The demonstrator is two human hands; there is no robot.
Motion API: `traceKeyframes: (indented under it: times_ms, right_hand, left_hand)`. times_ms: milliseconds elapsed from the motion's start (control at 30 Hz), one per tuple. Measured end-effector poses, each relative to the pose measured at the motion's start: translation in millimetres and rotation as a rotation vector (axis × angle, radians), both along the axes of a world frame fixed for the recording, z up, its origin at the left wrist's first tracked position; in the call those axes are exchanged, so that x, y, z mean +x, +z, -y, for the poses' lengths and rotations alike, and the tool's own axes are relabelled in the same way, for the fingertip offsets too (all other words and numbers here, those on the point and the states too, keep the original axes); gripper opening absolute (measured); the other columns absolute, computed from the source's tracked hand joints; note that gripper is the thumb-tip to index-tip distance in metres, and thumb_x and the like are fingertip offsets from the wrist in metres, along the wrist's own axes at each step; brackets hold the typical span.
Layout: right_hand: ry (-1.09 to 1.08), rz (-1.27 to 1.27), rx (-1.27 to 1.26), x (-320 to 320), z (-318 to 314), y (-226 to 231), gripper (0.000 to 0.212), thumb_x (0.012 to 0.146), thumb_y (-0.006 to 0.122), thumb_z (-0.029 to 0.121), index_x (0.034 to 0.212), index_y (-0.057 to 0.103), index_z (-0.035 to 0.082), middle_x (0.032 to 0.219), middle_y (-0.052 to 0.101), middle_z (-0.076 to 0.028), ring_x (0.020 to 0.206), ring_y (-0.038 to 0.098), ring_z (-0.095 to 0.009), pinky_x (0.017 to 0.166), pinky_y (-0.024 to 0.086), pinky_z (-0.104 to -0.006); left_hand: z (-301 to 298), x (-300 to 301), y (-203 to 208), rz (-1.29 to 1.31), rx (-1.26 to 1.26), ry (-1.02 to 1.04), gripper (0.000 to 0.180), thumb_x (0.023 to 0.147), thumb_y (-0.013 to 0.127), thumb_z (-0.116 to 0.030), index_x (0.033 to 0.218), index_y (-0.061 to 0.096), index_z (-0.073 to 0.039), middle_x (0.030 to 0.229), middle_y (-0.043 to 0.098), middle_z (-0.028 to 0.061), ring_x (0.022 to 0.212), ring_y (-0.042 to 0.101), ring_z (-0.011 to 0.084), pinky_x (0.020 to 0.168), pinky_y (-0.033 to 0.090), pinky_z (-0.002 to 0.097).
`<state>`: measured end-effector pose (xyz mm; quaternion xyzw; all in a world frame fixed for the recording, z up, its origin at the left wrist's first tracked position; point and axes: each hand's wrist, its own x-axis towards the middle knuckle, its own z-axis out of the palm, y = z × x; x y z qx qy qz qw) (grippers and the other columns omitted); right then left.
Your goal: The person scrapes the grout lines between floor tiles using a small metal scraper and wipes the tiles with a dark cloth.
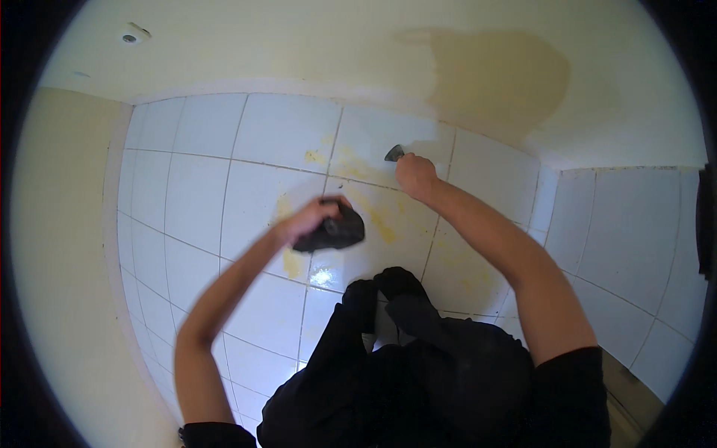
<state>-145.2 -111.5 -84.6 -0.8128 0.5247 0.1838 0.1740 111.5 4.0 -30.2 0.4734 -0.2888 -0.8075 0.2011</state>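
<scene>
My left hand (305, 222), smeared by motion, grips a dark, soft-looking bundle like a black cloth (340, 231) just above the white tiled floor (261, 190). Its exact kind is hard to make out. Farther forward and to the right, my right hand (416, 178) is closed around a small scraper (394, 153). The scraper's grey blade sticks out past my fist, over a tile near the wall, and the handle is hidden in my fingers. Yellow smears (381, 222) spread over the tiles between and around my hands.
A cream wall (299, 52) rises beyond the floor, with a small white fitting (133, 34) at upper left. Another wall (75, 224) stands on the left. My black shoes (399, 282) are close to the smears. A tiled area (620, 231) lies at right.
</scene>
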Motion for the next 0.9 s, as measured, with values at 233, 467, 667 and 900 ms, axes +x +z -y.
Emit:
traceKeyframes:
  times_ms: [233, 467, 667, 900]
  right_hand:
    - [0.170, 0.002, 0.028, 15, 16, 23, 0.022, 0.086, 0.056, 0.013, 0.089, 0.074, 0.001, 0.096, 0.072, -0.021, 0.091, 0.072, -0.033, 0.075, 0.059, -0.0440]
    - [-0.144, 0.104, 0.033, -9, -8, -17, 0.028, 0.094, 0.050, 0.018, 0.095, 0.070, -0.001, 0.099, 0.071, -0.023, 0.094, 0.071, -0.035, 0.077, 0.057, -0.0480]
    - [-0.335, 0.245, 0.168, -17, -12, -10, 0.043, 0.104, 0.040, 0.031, 0.096, 0.065, -0.003, 0.097, 0.070, -0.028, 0.094, 0.068, -0.043, 0.083, 0.054, -0.0524]
    - [-0.413, 0.218, 0.243, 5, -8, -7, 0.042, 0.103, 0.040, 0.029, 0.104, 0.066, -0.003, 0.104, 0.069, -0.027, 0.099, 0.067, -0.043, 0.088, 0.053, -0.0522]
  left_hand:
    - [146, 101, 16, 1.194, -0.703, -0.672, 0.035, 0.078, 0.063, -0.017, 0.113, 0.069, -0.014, 0.094, 0.072, 0.0128, 0.091, 0.070, 0.0277, 0.085, 0.054, 0.0385]
    - [156, 95, -54, 1.617, -0.838, -0.105, 0.048, 0.081, 0.069, -0.010, 0.127, 0.057, -0.021, 0.112, 0.064, 0.0126, 0.105, 0.065, 0.0337, 0.083, 0.056, 0.0441]
    - [128, 104, -119, 1.135, -0.994, 0.251, 0.055, 0.079, 0.065, 0.006, 0.126, 0.054, -0.019, 0.122, 0.055, 0.0190, 0.115, 0.053, 0.0415, 0.100, 0.044, 0.0483]
    - [126, 109, -137, 1.074, -0.982, 0.356, 0.053, 0.080, 0.066, 0.004, 0.127, 0.055, -0.020, 0.123, 0.055, 0.0163, 0.117, 0.051, 0.0381, 0.103, 0.041, 0.0456]
